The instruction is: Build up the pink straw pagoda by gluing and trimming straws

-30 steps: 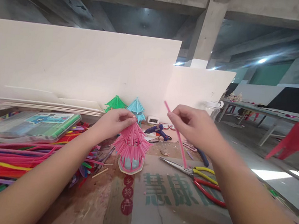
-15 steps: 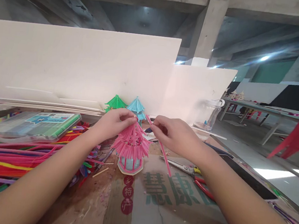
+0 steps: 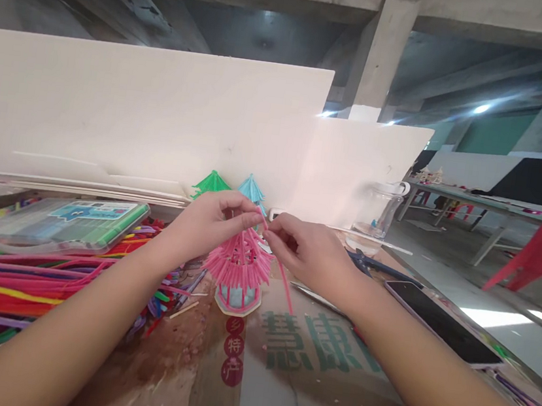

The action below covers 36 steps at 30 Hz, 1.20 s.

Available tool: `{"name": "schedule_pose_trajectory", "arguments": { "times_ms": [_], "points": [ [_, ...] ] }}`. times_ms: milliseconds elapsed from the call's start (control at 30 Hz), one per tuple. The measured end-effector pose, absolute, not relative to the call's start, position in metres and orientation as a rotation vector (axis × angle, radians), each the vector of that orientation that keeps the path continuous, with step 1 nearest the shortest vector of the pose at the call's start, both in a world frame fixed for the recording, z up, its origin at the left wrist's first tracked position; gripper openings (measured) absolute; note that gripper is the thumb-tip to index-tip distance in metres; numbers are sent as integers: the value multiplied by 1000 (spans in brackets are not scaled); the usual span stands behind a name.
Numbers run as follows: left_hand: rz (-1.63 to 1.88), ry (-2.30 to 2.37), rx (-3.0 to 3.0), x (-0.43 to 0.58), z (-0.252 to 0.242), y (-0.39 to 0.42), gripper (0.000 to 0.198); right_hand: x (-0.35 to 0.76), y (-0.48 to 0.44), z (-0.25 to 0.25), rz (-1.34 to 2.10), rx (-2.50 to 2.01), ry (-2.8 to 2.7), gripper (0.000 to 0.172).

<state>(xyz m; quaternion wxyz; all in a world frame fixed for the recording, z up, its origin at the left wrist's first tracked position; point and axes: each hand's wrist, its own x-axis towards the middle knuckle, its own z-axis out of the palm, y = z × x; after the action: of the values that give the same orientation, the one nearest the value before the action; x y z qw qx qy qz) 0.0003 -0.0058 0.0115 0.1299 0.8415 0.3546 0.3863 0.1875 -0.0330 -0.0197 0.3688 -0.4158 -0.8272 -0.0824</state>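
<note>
A small pink pavilion model (image 3: 239, 271) made of pipe cleaners stands on a cardboard sheet (image 3: 291, 363) at the table's middle. My left hand (image 3: 212, 220) pinches the top of its roof, fingers closed. My right hand (image 3: 302, 250) is closed on a thin pink stick (image 3: 285, 284) and holds its upper end against the roof's peak, right beside my left fingertips. The stick slants down to the right past the model.
Green (image 3: 210, 184) and blue (image 3: 251, 189) pavilion models stand behind, by white boards (image 3: 138, 114). Several coloured pipe cleaners (image 3: 19, 277) and a plastic case (image 3: 56, 219) lie left. A phone (image 3: 439, 322), a glass jar (image 3: 378, 216), scissors and a red chair (image 3: 541, 256) are right.
My right hand has brought the pink stick leftwards and down from mid-air to the pink model's peak. My left hand has stayed on the roof top. The view shifted slightly.
</note>
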Motion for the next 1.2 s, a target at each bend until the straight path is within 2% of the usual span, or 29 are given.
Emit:
{"name": "schedule_pose_trajectory", "arguments": {
  "times_ms": [300,400,567,833,1000,1200],
  "points": [
    [1227,1191,2508,-10,14,3,34,188,-33,-18,-182,-1123,-2144,21],
    [1143,1186,2528,-15,12,12,37,187,-32,-18,-172,-1144,-2158,21],
    [1012,1072,2469,-13,5,23,33,183,-33,-20,-114,-1144,-2263,17],
    [1119,1145,2371,-6,-3,24,33,178,-34,-25,-211,-1171,-2357,15],
    [1153,1180,2380,-6,0,21,37,184,-32,-22,-221,-1216,-2253,21],
    [1179,1070,2494,1,10,3,30,184,-31,-19,-239,-1157,-2114,22]
  ]
}}
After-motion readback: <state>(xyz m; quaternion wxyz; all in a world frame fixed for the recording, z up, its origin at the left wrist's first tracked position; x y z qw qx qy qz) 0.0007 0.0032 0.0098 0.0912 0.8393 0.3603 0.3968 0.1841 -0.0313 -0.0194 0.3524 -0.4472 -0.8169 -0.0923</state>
